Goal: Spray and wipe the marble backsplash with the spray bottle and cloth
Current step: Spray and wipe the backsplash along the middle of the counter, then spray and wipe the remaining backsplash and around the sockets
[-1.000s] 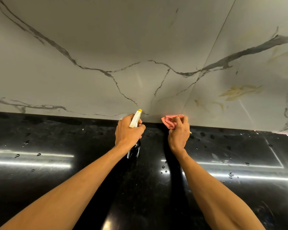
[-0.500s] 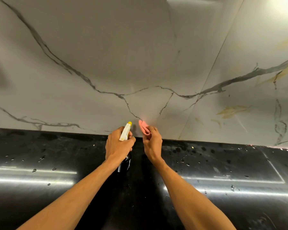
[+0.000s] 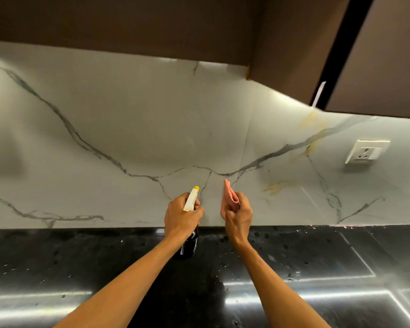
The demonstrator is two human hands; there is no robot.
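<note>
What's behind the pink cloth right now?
The marble backsplash, with a grey vein running just above the cloth. The right hand grips it; the patch of marble directly behind cloth and hand is hidden.

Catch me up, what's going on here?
A person is cleaning the marble backsplash above a black counter. The left hand grips a spray bottle, its nozzle pointed at the wall. The right hand holds a folded pink cloth up beside it, close to the marble; whether it touches is unclear. Droplets dot the counter.
</note>
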